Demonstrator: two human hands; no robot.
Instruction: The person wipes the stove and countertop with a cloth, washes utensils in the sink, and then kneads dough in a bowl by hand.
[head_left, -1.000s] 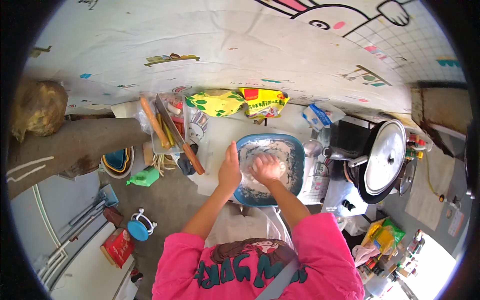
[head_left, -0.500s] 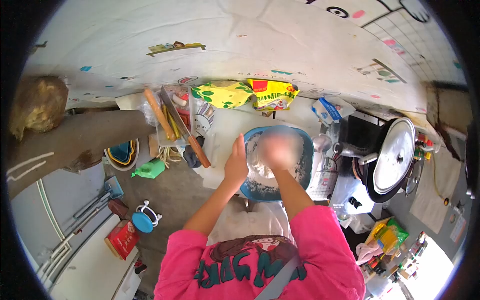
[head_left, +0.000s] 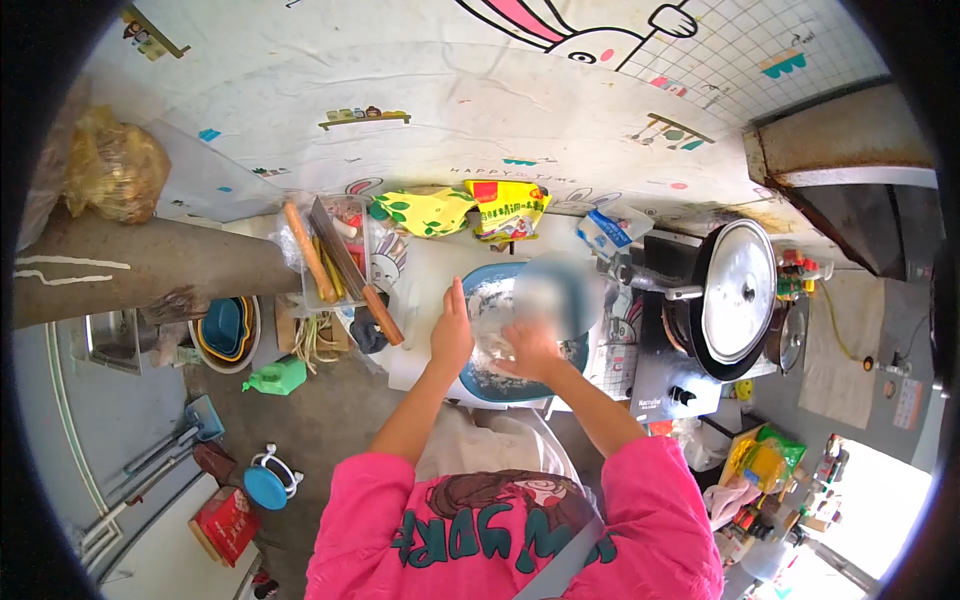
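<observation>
A blue basin (head_left: pixel 497 386) holding white, flour-like powder (head_left: pixel 490 350) stands on the counter in front of me. My left hand (head_left: pixel 453 335) rests along the basin's left rim, its fingers stretched out straight and not wrapped round it. Inside the basin, my right hand (head_left: pixel 530 350) reaches down into the powder. Its fingers are partly hidden by the powder and by a blurred patch, so their grip does not show. Also under that patch is the basin's upper right part.
Left of the basin, a knife (head_left: pixel 378 312) and a rolling pin (head_left: pixel 312 255) lie across a clear container. Behind it stand a yellow leaf-patterned bag (head_left: pixel 425 212) and a yellow packet (head_left: pixel 508 210). A lidded wok (head_left: pixel 738 292) sits on the stove at right.
My right hand has moved toward me and slightly left within the basin. The left hand stays at the left rim. The whole view has shifted with the head.
</observation>
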